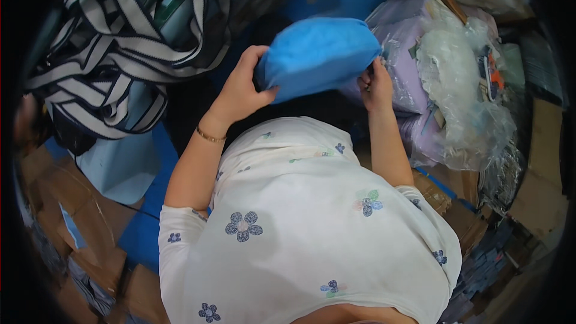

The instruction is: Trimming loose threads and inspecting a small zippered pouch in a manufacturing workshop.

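Note:
Between my two hands I hold up a bright blue, soft-sided boxy pouch, slightly blurred, its long side across my view. My left hand grips its left end, thumb at the lower corner and fingers going behind it. At the opposite end my right hand pinches the lower right corner, with some fingers curled under and partly hidden. The pouch's underside and far face are out of sight.
On the left, black-and-white striped straps lie heaped over a pale blue surface. A pile of lilac packs and crumpled clear plastic stands at the right. Cardboard boxes sit at lower left.

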Motion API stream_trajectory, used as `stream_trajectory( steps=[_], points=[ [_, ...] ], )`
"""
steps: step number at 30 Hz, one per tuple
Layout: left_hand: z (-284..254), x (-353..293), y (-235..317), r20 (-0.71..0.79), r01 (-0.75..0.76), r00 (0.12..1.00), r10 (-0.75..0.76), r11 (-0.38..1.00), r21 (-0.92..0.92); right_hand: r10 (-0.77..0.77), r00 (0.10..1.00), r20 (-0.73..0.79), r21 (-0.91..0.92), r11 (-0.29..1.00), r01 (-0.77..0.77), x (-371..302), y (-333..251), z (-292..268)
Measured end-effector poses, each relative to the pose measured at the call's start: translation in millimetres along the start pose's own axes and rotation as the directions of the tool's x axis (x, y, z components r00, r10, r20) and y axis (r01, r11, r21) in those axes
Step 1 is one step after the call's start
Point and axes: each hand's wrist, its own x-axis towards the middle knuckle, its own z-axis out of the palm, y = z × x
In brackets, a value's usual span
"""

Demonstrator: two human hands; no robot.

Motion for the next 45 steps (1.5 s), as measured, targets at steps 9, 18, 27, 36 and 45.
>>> stream_trajectory(
  steps=[9,18,27,36,45],
  points=[
    [18.7,-17.5,-32.9,0.187,-0.499,0.844,0.503,0.611,0.614,0.266,0.959,-0.091,-0.014,0.963,-0.269,11.7,14.1,0.8],
    [3.6,-26.6,-16.2,0.179,-0.363,0.931,0.319,0.748,0.555,0.181,0.984,-0.002,-0.004,0.984,-0.181,8.7,31.0,-19.0],
    [10.4,-12.2,-65.6,-0.063,0.503,0.706,-0.706,0.562,-0.657,0.187,0.975,0.122,-0.008,0.982,-0.188,16.3,41.4,-34.8],
    [1.0,37.3,-62.5,0.010,0.480,0.877,-0.481,0.873,-0.092,0.175,0.976,0.132,-0.053,0.984,-0.169,27.5,47.3,-46.2],
    [-6.3,5.3,22.3,-0.226,-0.243,0.934,0.275,0.957,0.160,0.004,0.999,-0.034,-0.401,0.916,-0.017,62.2,26.5,-32.4]
  ],
)
